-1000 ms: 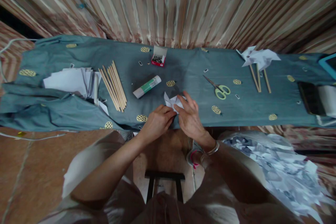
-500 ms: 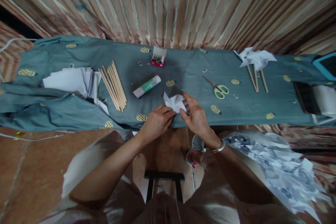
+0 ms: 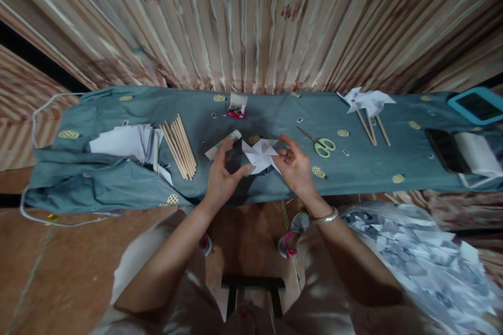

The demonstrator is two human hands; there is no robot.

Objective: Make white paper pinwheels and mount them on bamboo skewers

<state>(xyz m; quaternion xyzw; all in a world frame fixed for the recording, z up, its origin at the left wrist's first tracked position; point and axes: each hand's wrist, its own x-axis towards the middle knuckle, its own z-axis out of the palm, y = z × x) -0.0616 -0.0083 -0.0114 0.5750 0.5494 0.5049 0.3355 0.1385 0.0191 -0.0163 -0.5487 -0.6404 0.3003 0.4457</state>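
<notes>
On the table (image 3: 271, 112), your left hand (image 3: 222, 178) has just spread open, thumb at the paper's edge, while your right hand (image 3: 296, 170) pinches the paper pinwheel (image 3: 259, 153) left of the scissors (image 3: 316, 140), its folds seemingly holding unpressed.

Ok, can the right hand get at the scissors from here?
Probably yes: the scissors lie near the right hand with only cloth between, though that hand is holding the pinwheel.

Your right grip (image 3: 297, 170) pinches a paper pinwheel (image 3: 260, 155) near the front edge of the surface (image 3: 273, 115); your left grip (image 3: 220, 178), spread, touches it; a red box (image 3: 237, 110) stands by the far edge.
</notes>
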